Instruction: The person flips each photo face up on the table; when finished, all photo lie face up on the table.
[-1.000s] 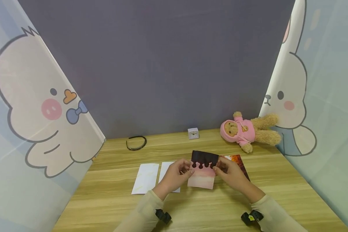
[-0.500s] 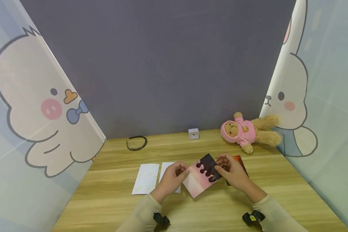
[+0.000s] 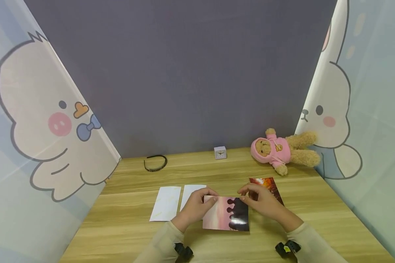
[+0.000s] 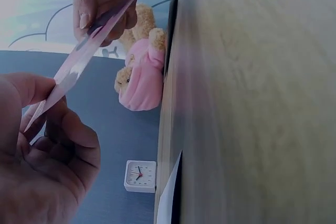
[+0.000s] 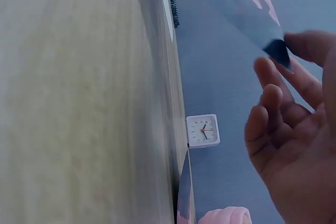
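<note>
Between my hands is a glossy picture card (image 3: pixel 222 215), pink and cream with a dark dripping pattern at its right end. It is held above the table, long side crosswise. My left hand (image 3: pixel 196 205) pinches its upper left corner between thumb and fingers. With thumb and forefinger, my right hand (image 3: pixel 264 203) pinches the upper right corner; the right wrist view shows its other fingers loosely curled off the card (image 5: pixel 252 11). Two white cards (image 3: pixel 166 203) lie left of my hands, one partly hidden by the left hand. Behind the right hand lies a fiery red-orange card (image 3: pixel 272 185).
A small white clock (image 3: pixel 220 153) stands at the table's back edge. A black headband (image 3: pixel 155 168) lies at the back left. At the back right, a teddy bear (image 3: pixel 279 149) in a pink hoodie lies on its side. Cartoon-printed curtains flank the wooden table (image 3: pixel 125 233).
The picture card has turned from upright to crosswise, its dark end swinging from the top to the right. It is also lower now. The hands have shifted only slightly.
</note>
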Available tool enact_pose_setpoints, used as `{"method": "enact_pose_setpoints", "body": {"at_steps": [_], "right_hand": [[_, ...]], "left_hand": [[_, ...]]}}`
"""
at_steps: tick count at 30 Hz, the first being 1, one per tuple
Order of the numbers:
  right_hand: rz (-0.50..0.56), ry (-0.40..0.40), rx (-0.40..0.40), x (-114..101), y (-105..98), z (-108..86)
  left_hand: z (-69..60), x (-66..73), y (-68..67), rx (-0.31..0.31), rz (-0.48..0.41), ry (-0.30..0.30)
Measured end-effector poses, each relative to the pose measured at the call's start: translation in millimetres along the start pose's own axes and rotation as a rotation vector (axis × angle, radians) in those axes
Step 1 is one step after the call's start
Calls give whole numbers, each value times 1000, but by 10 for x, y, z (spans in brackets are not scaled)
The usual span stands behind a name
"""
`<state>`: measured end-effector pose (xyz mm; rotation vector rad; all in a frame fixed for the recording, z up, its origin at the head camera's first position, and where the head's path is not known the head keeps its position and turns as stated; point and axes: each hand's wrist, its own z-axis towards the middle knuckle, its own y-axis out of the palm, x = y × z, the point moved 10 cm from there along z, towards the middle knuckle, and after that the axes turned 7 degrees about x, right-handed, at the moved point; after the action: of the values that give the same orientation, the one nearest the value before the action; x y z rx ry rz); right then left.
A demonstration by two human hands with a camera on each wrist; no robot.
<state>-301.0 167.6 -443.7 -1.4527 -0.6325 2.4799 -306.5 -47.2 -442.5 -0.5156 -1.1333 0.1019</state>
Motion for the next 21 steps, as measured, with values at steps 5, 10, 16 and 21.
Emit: {"method": "enact_pose_setpoints", "body": {"at_steps": [5,10,16,21], "right_hand": [[-46,-34,-148,-3,155,-41],[-31,-29,-224,0,228,-75],[-27,-26,-235,-6,232,-80],[-36,7,-227,18,212,-82]], "left_hand": [[-16,6,75,-40,31,24],[-18,-1,104,-49,55,38],[-14,-6,84,-30,54,33],[-22,-41,37,-11,29,6]]}}
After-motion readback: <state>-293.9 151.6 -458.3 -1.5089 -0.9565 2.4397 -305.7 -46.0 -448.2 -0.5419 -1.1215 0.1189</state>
